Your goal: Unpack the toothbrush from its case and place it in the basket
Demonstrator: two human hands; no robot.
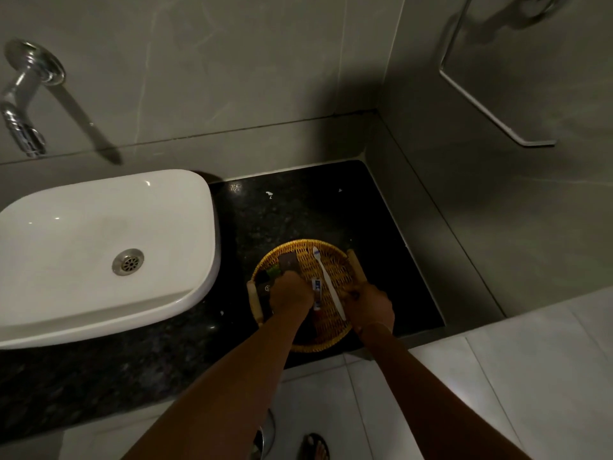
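Both arms reach forward, left hand [292,293] and right hand [371,303] curled, knuckles up.

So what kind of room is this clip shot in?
Almost certainly a bathroom: a white basin with a drain sits on a dark stone counter, a chrome tap comes out of the tiled wall, and a toothbrush lies in a wicker basket.

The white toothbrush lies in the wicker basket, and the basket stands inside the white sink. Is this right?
Not quite. The head view shows the white toothbrush lying in the wicker basket, but the basket stands on the dark countertop beside the white sink, not inside it.
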